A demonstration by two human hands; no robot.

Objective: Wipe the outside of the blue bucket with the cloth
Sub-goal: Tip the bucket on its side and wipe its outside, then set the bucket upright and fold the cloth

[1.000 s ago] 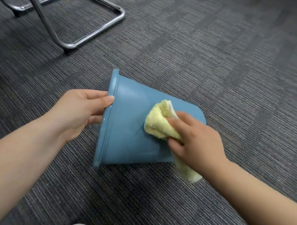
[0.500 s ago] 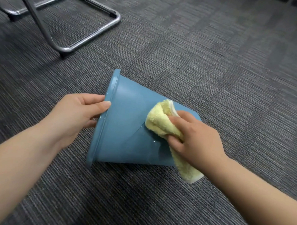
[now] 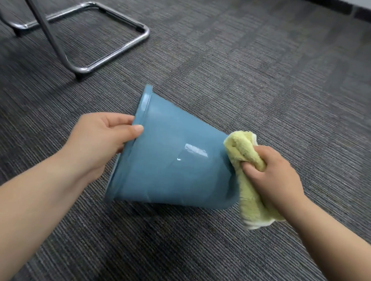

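Two hands, two jobs here. Left hand (image 3: 104, 139) grips the rim of the blue bucket (image 3: 175, 165), thumb on the outside wall, fingers tucked inside out of sight. Right hand (image 3: 272, 176) is clenched round the bunched yellow cloth (image 3: 250, 198), which sits against the bucket's base end with a loose tail hanging down near the carpet floor (image 3: 175, 246). Bucket's lying on its side on the carpet, mouth to the left, well short of the floor's far edge.

Risks as I see it: it's round and tapered, so a firm push from the cloth could roll or swivel it if that rim grip is light. The wall looks glossy too, so the wad may just skid off the end instead of wiping. The dangling tail could drag on the carpet, pick up lint and smear it back on. The side against the floor likely gets missed unless the bucket's turned. Further back there's a metal chair frame (image 3: 112, 50), well apart, so probably no worry.
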